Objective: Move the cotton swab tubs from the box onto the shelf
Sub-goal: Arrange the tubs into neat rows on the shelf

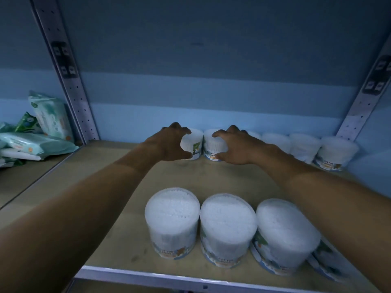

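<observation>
in the head view we reach deep into the shelf (pixel 131 199), both arms stretched to the back wall at mid frame. our left hand (pixel 171 142) curls round one cotton swab tub (pixel 191 144), and our right hand (pixel 230 146) curls round the tub beside it (pixel 211 144); the two tubs touch. we judge they are being seated against the wall to extend the back row (pixel 304 148) leftward, so the row stays tidy. we count six tubs or so along the back, the one behind the right hand half hidden. three tubs (pixel 227 225) stand at the front edge, lower centre. wipe packs (pixel 38 134) lie at the left. the box is not in view.
</observation>
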{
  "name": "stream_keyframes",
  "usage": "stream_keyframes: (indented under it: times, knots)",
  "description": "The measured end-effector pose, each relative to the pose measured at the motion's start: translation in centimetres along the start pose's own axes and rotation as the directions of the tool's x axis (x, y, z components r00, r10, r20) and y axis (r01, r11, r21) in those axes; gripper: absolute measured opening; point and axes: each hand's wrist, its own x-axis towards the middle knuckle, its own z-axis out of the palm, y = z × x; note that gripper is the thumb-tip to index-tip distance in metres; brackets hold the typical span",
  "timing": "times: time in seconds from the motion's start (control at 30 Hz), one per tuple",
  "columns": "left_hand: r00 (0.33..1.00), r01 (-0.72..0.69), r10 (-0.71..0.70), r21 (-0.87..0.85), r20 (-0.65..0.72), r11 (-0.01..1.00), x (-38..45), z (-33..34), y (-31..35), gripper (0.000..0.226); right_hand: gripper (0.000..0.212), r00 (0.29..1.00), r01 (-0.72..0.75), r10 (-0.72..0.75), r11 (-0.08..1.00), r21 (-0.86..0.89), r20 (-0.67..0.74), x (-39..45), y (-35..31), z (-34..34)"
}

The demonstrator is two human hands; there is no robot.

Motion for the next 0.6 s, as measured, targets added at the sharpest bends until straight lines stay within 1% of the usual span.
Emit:
stream_keyframes:
  times: [0.07, 0.13, 0.23, 0.27, 0.43, 0.6]
  knots:
    - [1.000, -0.008, 0.007, 0.045, 0.015, 0.999, 1.4, 0.2, 0.0, 0.080, 0.071, 1.000, 0.008, -0.008, 1.000, -0.020, 0.007, 1.3, 0.4, 0.1]
    - [0.999, -0.013, 0.009, 0.089, 0.041, 0.996, 2.8, 0.1, 0.2, 0.075, 0.072, 1.000, 0.012, -0.012, 0.999, -0.031, 0.011, 2.5, 0.8, 0.0]
    - [0.998, -0.009, 0.005, 0.069, 0.056, 0.998, 4.5, -0.1, 0.7, 0.045, 0.073, 1.000, 0.014, -0.014, 0.999, -0.042, 0.008, 4.3, 1.2, 0.0]
    - [0.998, -0.007, 0.004, 0.059, 0.062, 0.998, 5.0, 0.0, 0.8, 0.041, 0.074, 1.000, 0.015, -0.014, 0.999, -0.048, 0.010, 4.8, 1.2, 0.1]
    - [0.997, -0.009, 0.004, 0.057, 0.080, 0.998, 6.7, 0.8, 0.9, 0.042, 0.079, 1.000, 0.021, -0.020, 0.997, -0.068, 0.017, 6.7, 1.2, 0.5]
    - [0.995, 0.007, -0.013, 0.065, 0.095, 0.998, 7.5, 1.1, 0.4, 0.044, 0.076, 0.999, 0.037, -0.035, 0.997, -0.072, 0.017, 7.5, 0.9, 0.7]
